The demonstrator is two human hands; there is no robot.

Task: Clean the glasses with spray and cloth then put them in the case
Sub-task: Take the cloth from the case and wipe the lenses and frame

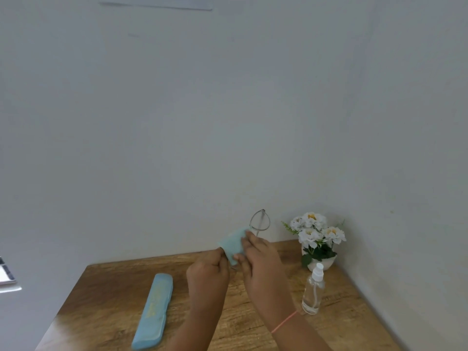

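Both hands raised over desk (106, 295): left hand (207, 274) pinching glasses (259, 221), right hand (260, 259) pressing cloth (231, 245) on a lens. Wiping underway. Closed case (154, 312) lying left, spray bottle (313, 291) standing right; casing not yet done.

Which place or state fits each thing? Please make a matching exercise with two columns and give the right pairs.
Things:
1. glasses case
2. spray bottle
3. cloth
4. flower pot

Places or states:
A. held up in both hands, against the glasses
B. lying closed on the table's left part
C. in the far right corner
D. upright, in front of the flowers

Pairs: 1-B, 2-D, 3-A, 4-C
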